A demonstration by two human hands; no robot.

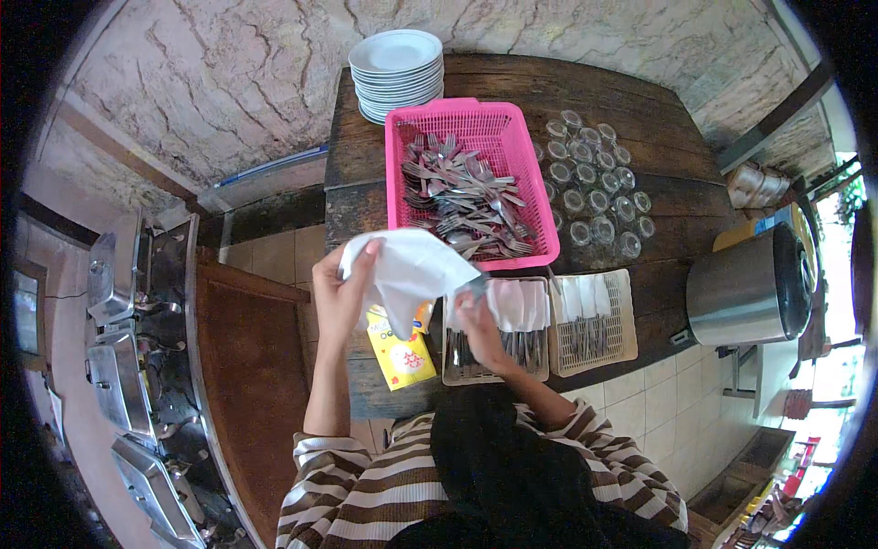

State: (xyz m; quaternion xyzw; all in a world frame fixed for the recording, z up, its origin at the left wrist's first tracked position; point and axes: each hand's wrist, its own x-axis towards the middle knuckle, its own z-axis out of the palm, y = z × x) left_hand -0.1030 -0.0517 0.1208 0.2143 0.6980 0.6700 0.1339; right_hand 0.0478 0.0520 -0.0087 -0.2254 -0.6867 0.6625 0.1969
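Note:
A white napkin (412,267) hangs spread out from my left hand (343,284), which pinches its upper left edge. My right hand (479,331) is closed near the napkin's right corner, over a cream plastic tray (448,371). A small grey piece shows at its fingertips, too blurred to name. In that tray lies cutlery with white napkins (517,305) wrapped round its upper ends. Just beyond, a pink plastic basket (399,197) holds a heap of loose forks and spoons (457,188). A yellow packet (402,355) lies below the napkin, partly covered by it.
A second cream tray (624,320) with napkin-wrapped cutlery sits at the right. Several clear glasses (599,197) stand right of the basket, and a stack of white plates (396,64) at the back left. A large metal pot (745,285) is beside the wooden table (585,82).

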